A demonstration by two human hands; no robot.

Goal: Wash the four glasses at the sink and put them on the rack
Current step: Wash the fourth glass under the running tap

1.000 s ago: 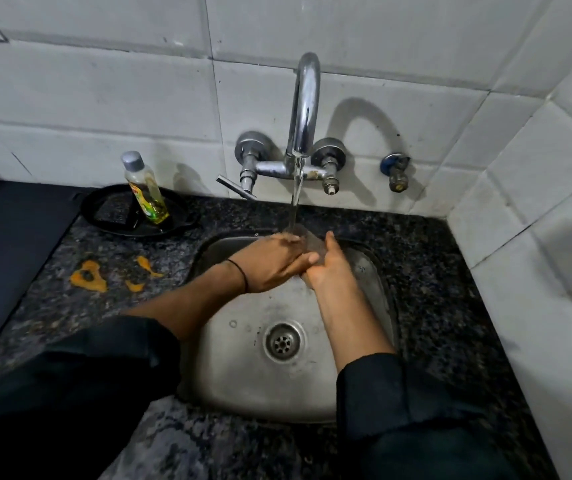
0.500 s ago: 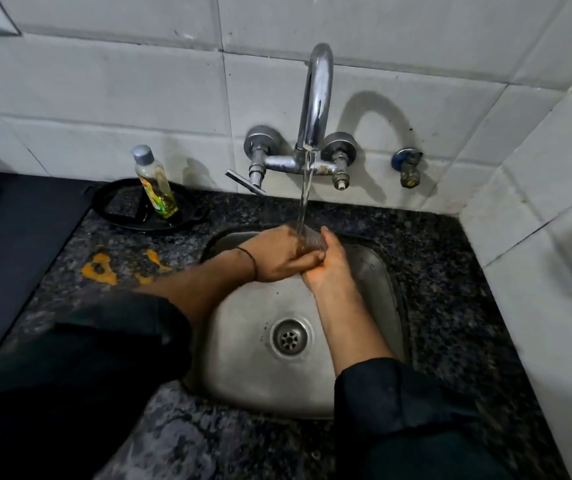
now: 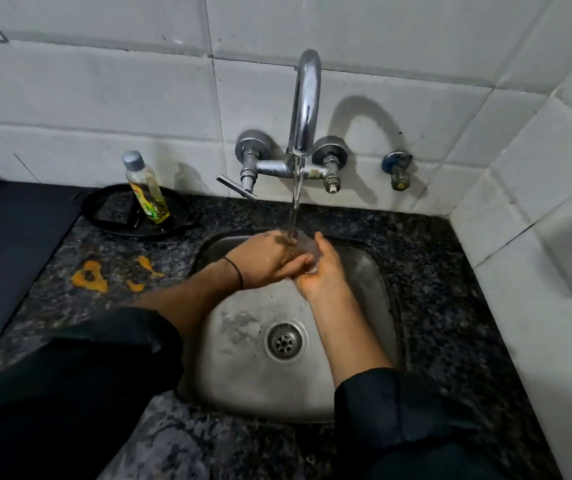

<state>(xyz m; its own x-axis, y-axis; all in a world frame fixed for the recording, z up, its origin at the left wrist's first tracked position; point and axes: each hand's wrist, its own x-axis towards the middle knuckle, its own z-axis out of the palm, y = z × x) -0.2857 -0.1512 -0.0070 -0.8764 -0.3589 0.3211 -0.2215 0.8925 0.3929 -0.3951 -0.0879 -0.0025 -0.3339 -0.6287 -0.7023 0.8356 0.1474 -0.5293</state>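
Hands together over the sink, both clamped on one glass.
- Left hand [image 3: 263, 261]: fingers curled over the glass [image 3: 304, 244] from the left; thin black band on the wrist.
- Right hand [image 3: 324, 273]: cups the glass from the right, thumb up along its side.
- Glass: clear, thin-walled, hard to make out between the fingers. It sits high in the back of the basin, right under the water [image 3: 296, 202].

Progress, as a judgement: mid-rinse on this glass, with racking to follow. No other glasses and no rack are in view, so I cannot tell which of the four this is.

Surroundings:
- Tap [image 3: 307, 98]: chrome gooseneck on the wall, running a narrow steady stream.
- Sink [image 3: 243, 368]: dull stainless steel, squarish with rounded corners, scuffed and wet, with a round drain [image 3: 284, 341] at its middle.
- Counter [image 3: 433, 289]: dark speckled granite with orange stains [image 3: 90, 277] left of the sink.
- Bottle [image 3: 146, 188]: clear plastic with yellow liquid and a grey cap, leaning in a shallow black dish [image 3: 92, 211] at the back left.
- Walls: white glossy tiles [image 3: 104, 98].
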